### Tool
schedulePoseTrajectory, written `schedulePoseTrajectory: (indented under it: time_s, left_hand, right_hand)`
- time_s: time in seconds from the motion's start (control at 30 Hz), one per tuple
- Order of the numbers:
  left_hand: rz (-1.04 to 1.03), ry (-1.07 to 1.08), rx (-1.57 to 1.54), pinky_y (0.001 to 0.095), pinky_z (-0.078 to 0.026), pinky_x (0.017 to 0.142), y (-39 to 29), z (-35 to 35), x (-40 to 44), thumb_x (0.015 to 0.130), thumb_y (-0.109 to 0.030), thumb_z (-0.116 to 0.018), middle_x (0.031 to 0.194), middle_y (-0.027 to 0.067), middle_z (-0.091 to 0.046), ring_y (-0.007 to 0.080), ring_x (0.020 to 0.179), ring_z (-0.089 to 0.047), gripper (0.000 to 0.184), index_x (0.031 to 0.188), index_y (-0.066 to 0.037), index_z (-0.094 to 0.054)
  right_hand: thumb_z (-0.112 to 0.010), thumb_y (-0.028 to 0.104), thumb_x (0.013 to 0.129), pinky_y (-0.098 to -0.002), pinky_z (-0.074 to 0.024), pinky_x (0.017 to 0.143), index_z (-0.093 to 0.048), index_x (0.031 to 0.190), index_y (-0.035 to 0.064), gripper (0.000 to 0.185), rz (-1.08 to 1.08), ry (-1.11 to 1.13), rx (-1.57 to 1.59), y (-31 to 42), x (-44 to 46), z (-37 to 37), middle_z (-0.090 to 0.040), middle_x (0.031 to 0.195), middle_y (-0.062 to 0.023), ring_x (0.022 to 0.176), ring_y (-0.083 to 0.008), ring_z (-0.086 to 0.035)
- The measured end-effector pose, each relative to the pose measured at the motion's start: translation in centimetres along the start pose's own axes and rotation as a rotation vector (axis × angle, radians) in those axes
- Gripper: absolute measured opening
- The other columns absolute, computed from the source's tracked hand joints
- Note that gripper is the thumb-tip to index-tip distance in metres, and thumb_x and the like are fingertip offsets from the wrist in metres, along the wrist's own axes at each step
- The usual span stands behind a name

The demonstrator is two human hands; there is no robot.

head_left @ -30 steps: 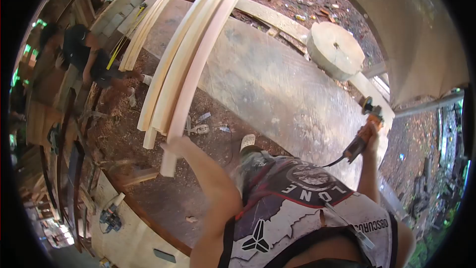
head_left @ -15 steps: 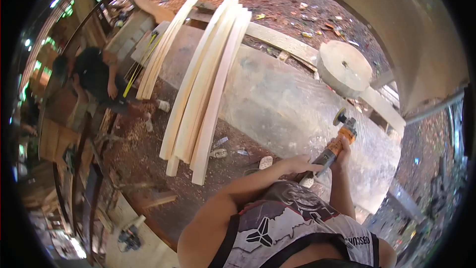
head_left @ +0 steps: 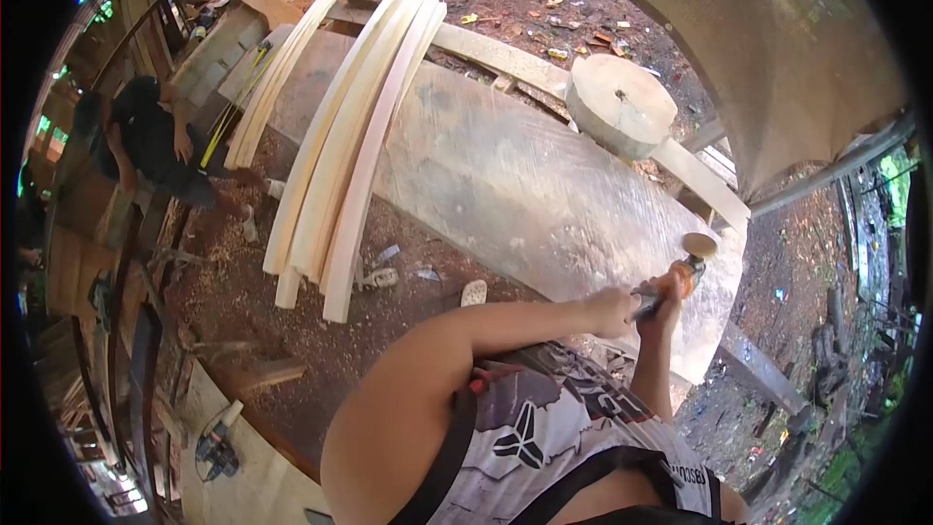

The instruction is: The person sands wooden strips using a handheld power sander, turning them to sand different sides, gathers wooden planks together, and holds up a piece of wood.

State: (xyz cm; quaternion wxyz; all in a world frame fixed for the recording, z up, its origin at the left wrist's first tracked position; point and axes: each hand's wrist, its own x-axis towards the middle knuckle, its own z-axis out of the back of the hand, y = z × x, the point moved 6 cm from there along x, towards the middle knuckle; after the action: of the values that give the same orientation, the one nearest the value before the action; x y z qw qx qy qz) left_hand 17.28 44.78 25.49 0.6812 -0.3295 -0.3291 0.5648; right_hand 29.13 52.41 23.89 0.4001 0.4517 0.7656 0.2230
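An orange and black angle grinder point(head_left: 691, 277) is gripped in both of my hands over the right end of the wooden tabletop. My left hand point(head_left: 612, 312) is closed around its rear handle end. Closer to the head, my right hand point(head_left: 665, 299) wraps the orange body. The round disc point(head_left: 699, 245) at the tip is tilted with its tan face showing. Whether the disc touches the board beneath it, I cannot tell. The large pale wooden board point(head_left: 486, 160) stretches from the grinder to the upper left.
Long curved wood strips point(head_left: 364, 126) lie across the board's left part, with a thinner bundle point(head_left: 287, 73) beyond. A thick round wood slab point(head_left: 622, 102) sits at the far edge. Another person point(head_left: 146, 136) is at left, near a yellow tape measure point(head_left: 222, 128). A power tool point(head_left: 219, 452) rests lower left.
Both hands have carried the grinder further toward the board's right end. Its disc has turned, showing more of its face. The whole view has shifted to the right.
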Motion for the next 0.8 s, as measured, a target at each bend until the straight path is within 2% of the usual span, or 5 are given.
schedulePoseTrajectory:
  time_s: [0.23,0.3,0.47,0.63,0.8]
  left_hand:
    - [-0.106,0.380,0.326,0.0470,-0.055,0.080,0.4,-1.6,-4.2,0.078,-0.027,-0.073,0.098,0.0204,-0.068,0.0378,0.092,-0.069,0.031,0.096,-0.001,-0.070]
    - [0.352,0.017,-0.106,0.0466,-0.056,0.079,4.5,1.1,-8.7,0.078,-0.035,-0.074,0.091,0.0209,-0.073,0.0380,0.089,-0.072,0.033,0.090,-0.004,-0.076]
    - [1.203,-0.739,-0.156,0.0455,-0.050,0.063,10.2,8.5,-31.1,0.081,-0.040,-0.071,0.076,0.0209,-0.072,0.0290,0.068,-0.071,0.043,0.074,0.003,-0.074]
    - [1.300,-1.504,-0.571,0.0354,-0.047,0.050,11.6,10.0,-48.8,0.088,-0.039,-0.068,0.082,0.0107,-0.063,0.0186,0.059,-0.059,0.046,0.104,0.003,-0.061]
    - [1.223,-1.777,-0.848,0.0482,-0.048,0.100,14.8,13.3,-51.7,0.099,-0.051,-0.057,0.132,0.0171,-0.055,0.0317,0.115,-0.060,0.066,0.144,-0.004,-0.047]
  right_hand:
    - [-0.070,0.017,0.081,-0.0373,-0.0497,0.066,-0.057,0.090,0.0101,0.018,-0.077,-0.428,-0.302,-3.8,-0.3,12.8,-0.054,0.079,-0.0014,0.069,-0.0189,-0.057]
    - [-0.066,0.012,0.075,-0.0358,-0.0474,0.063,-0.055,0.082,0.0147,0.014,-0.046,-0.424,-0.258,-3.1,1.1,17.4,-0.052,0.077,-0.0002,0.068,-0.0183,-0.054]
    - [-0.064,0.019,0.077,-0.0399,-0.0526,0.057,-0.053,0.077,0.0151,0.012,-0.112,-0.382,-0.267,0.9,6.7,29.0,-0.054,0.065,-0.0037,0.057,-0.0253,-0.056]
    - [-0.064,0.018,0.077,-0.0353,-0.0488,0.062,-0.054,0.084,0.0152,0.012,-0.072,-0.358,-0.562,7.7,10.7,30.1,-0.050,0.072,0.0002,0.065,-0.0199,-0.054]
    - [-0.061,0.018,0.081,-0.0388,-0.0538,0.082,-0.062,0.128,0.0045,0.050,0.164,-0.374,-0.912,6.5,10.6,31.7,-0.066,0.110,-0.0078,0.092,-0.0230,-0.064]
